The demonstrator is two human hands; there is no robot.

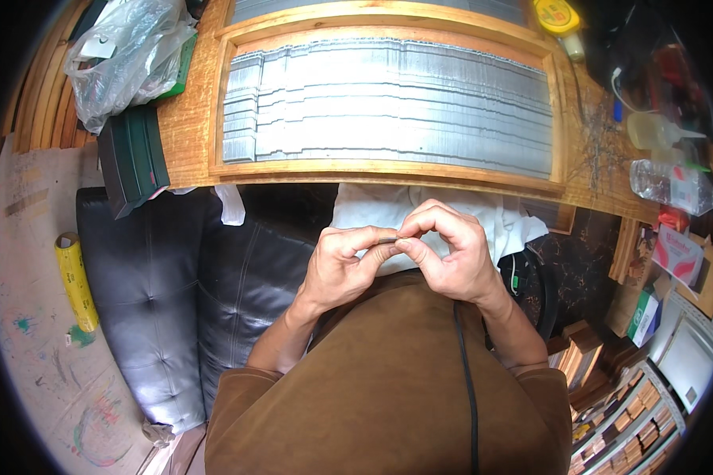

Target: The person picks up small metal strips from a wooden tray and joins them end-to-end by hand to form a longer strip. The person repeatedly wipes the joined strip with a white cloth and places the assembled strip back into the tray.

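A brown shirt (388,396) filled the near view. Above it, the left hand (341,265) and right hand (451,253) met, fingers pinching one small dark strip (387,239) between them. Beyond, on the table (186,119), lay one wooden tray (388,170) of grey metal strips.

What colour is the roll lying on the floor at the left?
Yellow; the roll shows in the head view.
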